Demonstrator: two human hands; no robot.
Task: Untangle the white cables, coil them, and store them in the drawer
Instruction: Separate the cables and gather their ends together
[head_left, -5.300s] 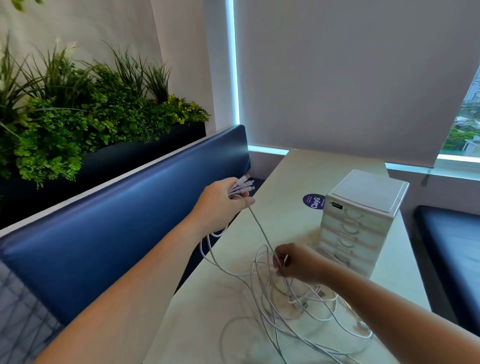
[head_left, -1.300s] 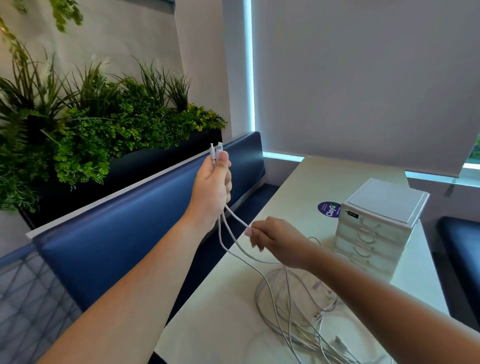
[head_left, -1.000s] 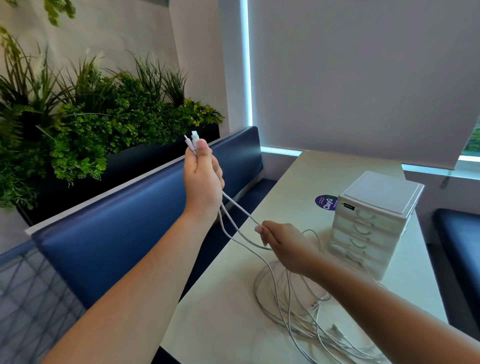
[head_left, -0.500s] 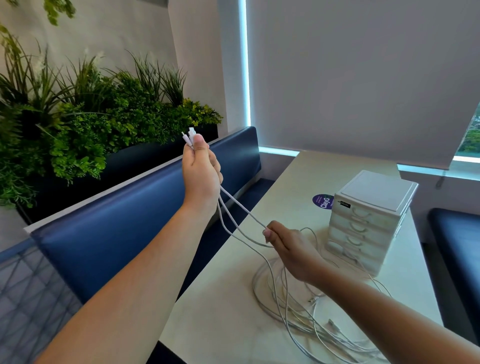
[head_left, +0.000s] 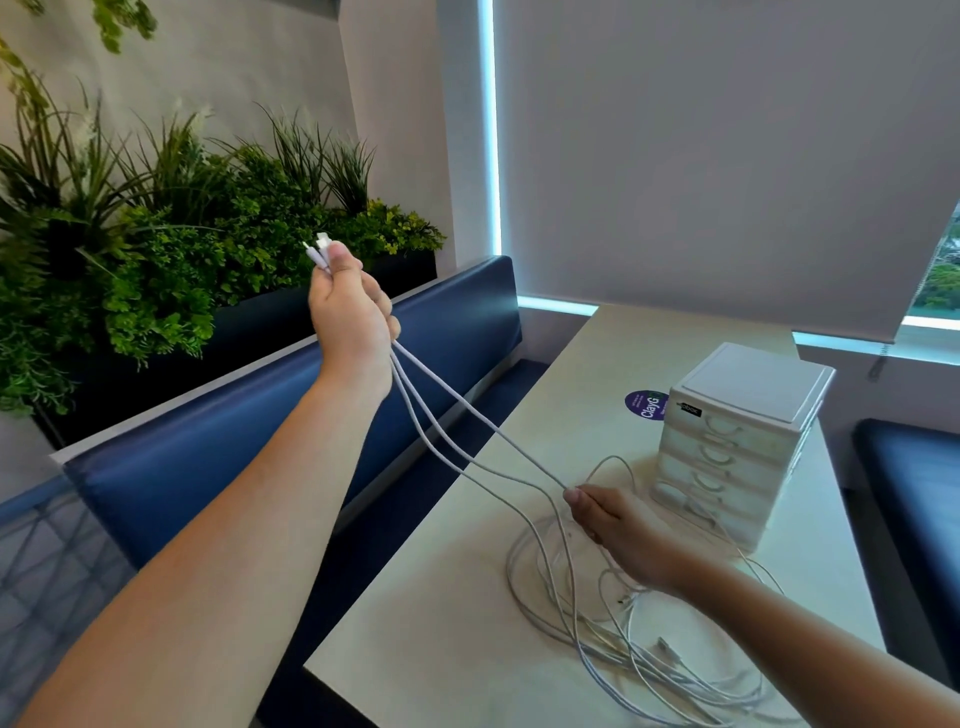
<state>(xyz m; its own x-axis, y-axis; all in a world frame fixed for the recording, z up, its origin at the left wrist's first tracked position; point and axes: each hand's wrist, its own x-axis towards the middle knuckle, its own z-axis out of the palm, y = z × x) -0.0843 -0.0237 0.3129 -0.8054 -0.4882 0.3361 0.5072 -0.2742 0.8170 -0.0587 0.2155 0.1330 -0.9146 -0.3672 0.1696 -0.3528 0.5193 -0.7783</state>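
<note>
White cables (head_left: 452, 391), thin, partly taut (the rest loosely tangled)

The white cables (head_left: 496, 428) are thin, and their plug ends (head_left: 319, 247) stick up together out of the raised left hand (head_left: 348, 312), which grips them off to the left of the table (head_left: 467, 649). From there three strands slant down to the right, one drawn straight into the pinch of the right hand (head_left: 618, 530) low over the table, while the rest lies below in a loose tangle of overlapping loops. Just behind that heap stands the small white plastic drawer unit (head_left: 737, 447), upright, its stacked drawers with curved handles all pushed in.
</note>
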